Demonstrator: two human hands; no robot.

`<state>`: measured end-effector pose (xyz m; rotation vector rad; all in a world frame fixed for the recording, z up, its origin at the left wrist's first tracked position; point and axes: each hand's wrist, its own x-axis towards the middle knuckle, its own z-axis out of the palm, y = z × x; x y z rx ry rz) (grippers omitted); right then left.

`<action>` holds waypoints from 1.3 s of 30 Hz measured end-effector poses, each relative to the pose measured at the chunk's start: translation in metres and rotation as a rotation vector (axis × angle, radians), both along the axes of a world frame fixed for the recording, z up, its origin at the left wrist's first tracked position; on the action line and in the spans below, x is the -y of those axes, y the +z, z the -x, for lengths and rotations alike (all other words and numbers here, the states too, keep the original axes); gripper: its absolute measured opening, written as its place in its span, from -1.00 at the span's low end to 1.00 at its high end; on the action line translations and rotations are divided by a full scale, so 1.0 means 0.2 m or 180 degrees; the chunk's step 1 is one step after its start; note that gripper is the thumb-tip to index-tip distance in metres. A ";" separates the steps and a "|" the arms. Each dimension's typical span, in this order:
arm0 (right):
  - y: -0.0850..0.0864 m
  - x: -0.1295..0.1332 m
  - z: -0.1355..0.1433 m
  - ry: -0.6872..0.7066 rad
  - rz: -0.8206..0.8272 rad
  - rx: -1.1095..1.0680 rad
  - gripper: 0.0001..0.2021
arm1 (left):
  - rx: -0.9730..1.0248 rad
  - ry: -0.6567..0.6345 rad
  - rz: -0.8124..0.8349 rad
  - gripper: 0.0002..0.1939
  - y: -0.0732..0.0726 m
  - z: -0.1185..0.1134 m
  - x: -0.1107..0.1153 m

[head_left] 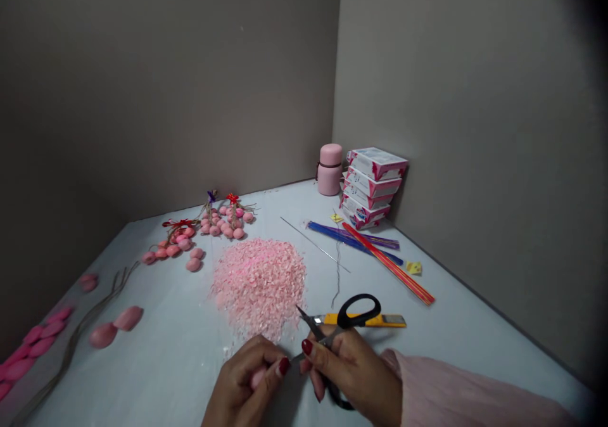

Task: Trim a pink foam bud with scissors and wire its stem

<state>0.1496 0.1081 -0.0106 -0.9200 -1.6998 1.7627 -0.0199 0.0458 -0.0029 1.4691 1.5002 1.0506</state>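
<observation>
My left hand [249,379], at the bottom centre, is closed around a small pink piece [258,377], mostly hidden by the fingers. Just to its right, my right hand [344,367] grips black-handled scissors [358,310] by the blades. One scissor tip points up and left, while the other blade reaches toward my left fingertips. Directly beyond both hands lies a heap of pink shavings [261,284]. A yellow utility knife [380,320] rests on the table behind the scissors.
Pink egg-shaped pieces [103,335] and brown twine [71,351] lie left. Tied pink bunches [223,221] sit further back. Red strips [389,263], blue strips [351,240] and a metal rod [316,245] lie right of the heap, before a pink flask [329,170] and stacked boxes [373,186].
</observation>
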 end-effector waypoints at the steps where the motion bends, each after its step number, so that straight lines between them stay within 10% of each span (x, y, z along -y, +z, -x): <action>1: 0.01 -0.01 0.00 -0.0046 -0.0029 -0.0001 -0.44 | 0.0069 0.0066 0.0067 -0.69 0.01 0.00 0.00; 19: 0.01 -0.01 0.00 -0.0350 -0.0038 0.0015 -0.47 | 0.1031 0.1178 0.0550 -0.56 0.04 -0.03 0.00; 25: 0.01 0.00 -0.01 -0.0382 -0.0065 0.0052 -0.44 | 0.2922 0.1002 0.0977 -0.66 0.03 -0.02 0.00; 32: 0.00 0.04 -0.03 -0.0483 -0.0183 0.0025 -0.49 | 0.3478 0.0522 0.1342 -0.65 0.06 -0.05 0.00; 39: 0.02 0.03 -0.02 -0.0582 -0.0209 -0.0006 -0.49 | 0.1778 0.0845 0.0622 -0.70 0.06 -0.05 0.02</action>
